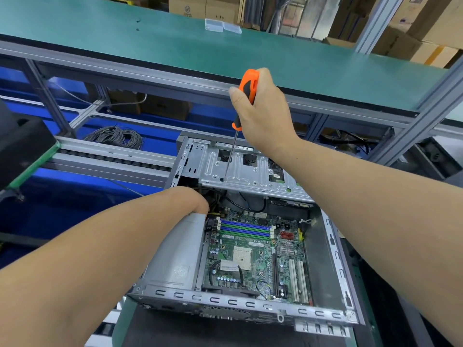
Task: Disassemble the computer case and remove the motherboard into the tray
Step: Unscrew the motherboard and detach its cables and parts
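Left forearm (100,246) over computer case (225,300), right hand (263,113) gripping screwdriver (246,88)

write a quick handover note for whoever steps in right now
Right hand grips the orange screwdriver, tip down on the drive cage at the far end of the case.
Left hand reaches into the case beside the power supply; its fingers are hidden.
Side panel is off. Motherboard sits in the case, cables attached.
Left: free the cage, unplug the cables, unscrew the board, lift it to the tray, which is not in view.
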